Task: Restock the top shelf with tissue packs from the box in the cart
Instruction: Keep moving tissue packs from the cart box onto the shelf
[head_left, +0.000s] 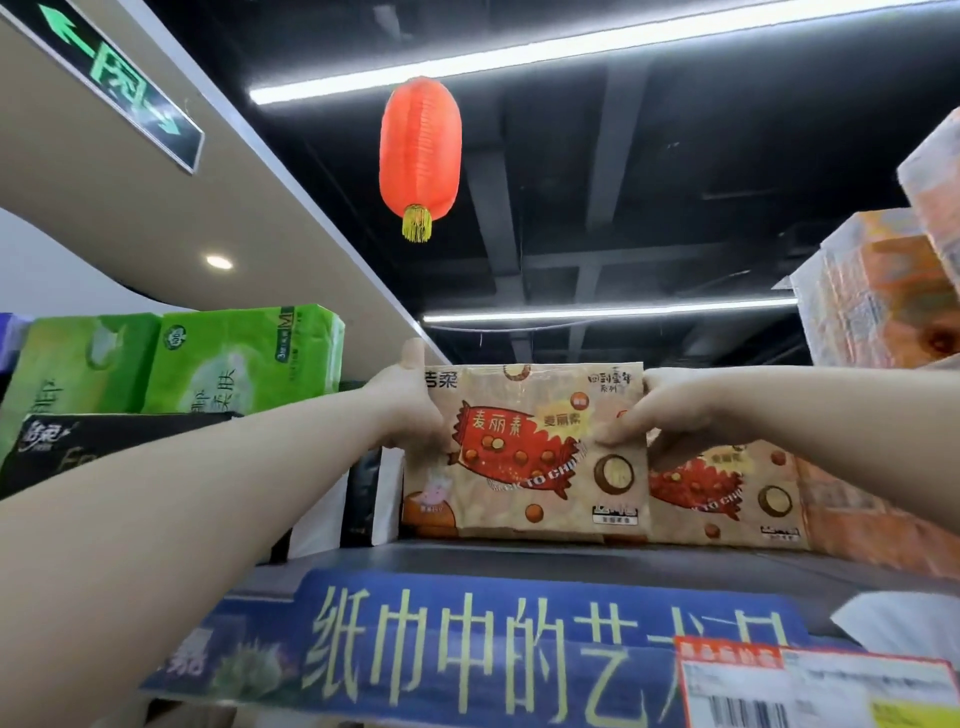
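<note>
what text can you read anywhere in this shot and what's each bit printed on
"麦丽素": red sweet picture on the beige tissue pack.
"回到童年 系列": same pack, top right.
"BACK TO CHI": same pack, partly blurred, end unclear.
"纸巾中的艺": blue shelf-edge banner, rest covered.
"M": green tissue pack.
Too blurred to read: red-edged price label, green arrow sign.

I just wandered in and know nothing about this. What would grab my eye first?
A red paper lantern with a yellow tassel hangs from the dark ceiling, top centre. Below it, the left hand and right hand grip the two ends of a tan tissue pack with a red candy picture, upright on the top shelf beside a matching pack. Bright green packs stand at the left.
</note>
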